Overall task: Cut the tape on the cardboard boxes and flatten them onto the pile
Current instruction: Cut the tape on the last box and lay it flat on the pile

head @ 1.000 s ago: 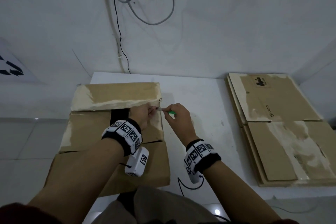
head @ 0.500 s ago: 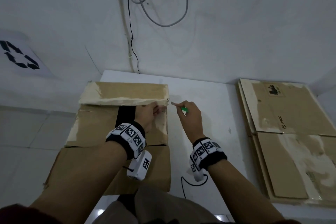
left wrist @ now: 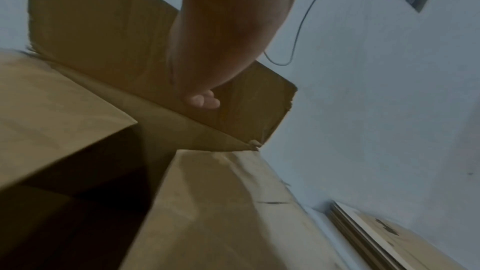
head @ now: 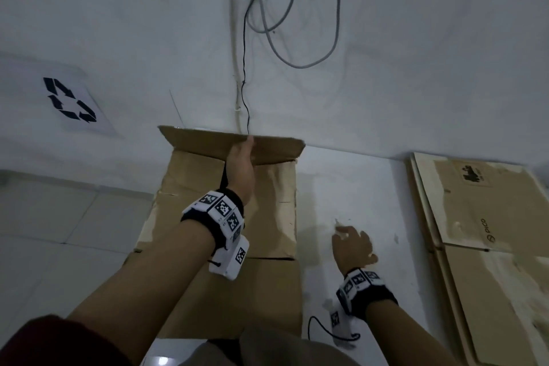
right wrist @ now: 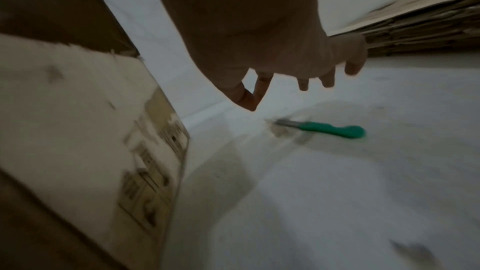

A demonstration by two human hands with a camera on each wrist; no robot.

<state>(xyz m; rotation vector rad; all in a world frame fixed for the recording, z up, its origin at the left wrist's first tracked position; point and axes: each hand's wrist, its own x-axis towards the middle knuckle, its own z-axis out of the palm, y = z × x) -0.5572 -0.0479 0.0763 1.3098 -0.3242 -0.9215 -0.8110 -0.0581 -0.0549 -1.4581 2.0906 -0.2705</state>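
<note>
Wall: white wall [head: 416,53] behind a white table [head: 350,193], with loose grey cables [head: 300,65] hanging down it.
Recycling sign: a sheet with a black recycling mark [head: 71,101] is fixed to the wall at far left.
Cardboard box: the open cardboard box [head: 267,217] stands on the left part of the table, its near side running out of the bottom of the head view; its interior looks dark in the left wrist view.
Far flap: the far flap [head: 276,148] is raised, tilted up toward the wall.
Left hand: the left hand [head: 242,166] reaches over the box and grasps the far flap at its top edge, palm on the near face; fingertips [left wrist: 202,101] curl over the edge in the left wrist view.
Right hand: the right hand [head: 353,246] hovers over the bare table just right of the box, fingers loosely spread, holding nothing.
Knife: a green-handled knife [right wrist: 330,129] lies flat on the table below the right hand's fingers, not touched, blade end pointing toward the box.
Pile: the pile of flattened boxes [head: 490,246] lies on the table's right side, well apart from the box.
</note>
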